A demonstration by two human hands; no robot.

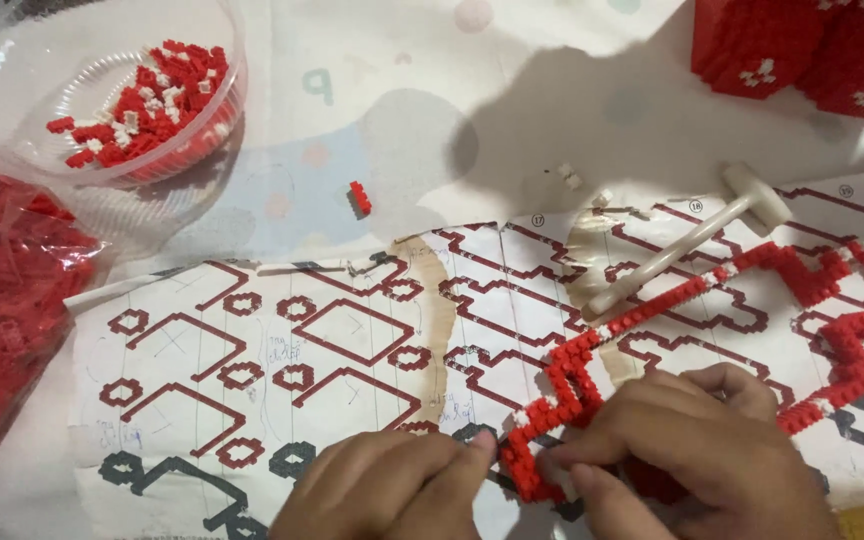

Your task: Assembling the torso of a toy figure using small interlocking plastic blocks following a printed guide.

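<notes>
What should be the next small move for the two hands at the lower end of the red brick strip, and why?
Probably press the lower end of the red brick strip down firmly. The left hand and right hand both pinch that end with their fingertips, over the printed pattern sheet, so a piece seems to be seated there just now. Whether it sits fully, the picture does not show.

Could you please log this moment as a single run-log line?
left hand: touching brick outline | right hand: pinching brick outline | under: pattern sheet | nearby: white mallet, bowl of bricks
</notes>
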